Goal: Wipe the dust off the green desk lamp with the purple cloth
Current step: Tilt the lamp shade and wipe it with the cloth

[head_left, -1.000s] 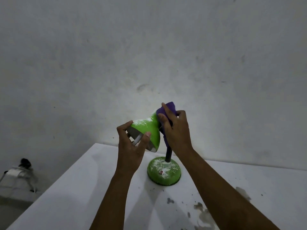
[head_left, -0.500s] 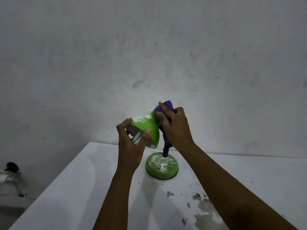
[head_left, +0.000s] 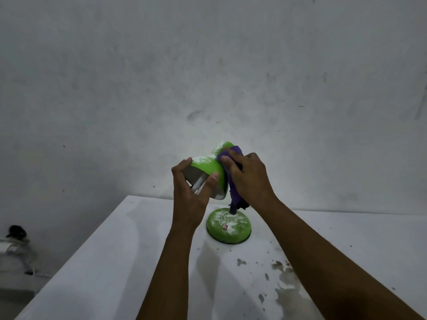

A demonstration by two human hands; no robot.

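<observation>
Green desk lamp standing on a white table, just right of the view's centre, base planted flat at about 5 o'clock from the shade. Shade tilted, open mouth facing down and toward 7 o'clock, a pale bulb visible inside. White dust speckled over the top of the shade, over the narrow cap behind it, and thick across the base. Left hand clamped on the shade's rim, forefinger hooked over the far edge, thumb pressed on the near green wall. Right hand closed around the purple cloth, bunched against the back of the shade at its 3 o'clock side, fingertips touching the green surface. A tail of cloth hanging down along the dark neck, hiding most of it, ending just above the base. Hands near each other but not touching, the shade between them. Dark stains and flecks on the tabletop at 5 o'clock from the base. Bare grey wall behind. Blurred dark and white shapes on the floor at far 8 o'clock, unclear.
</observation>
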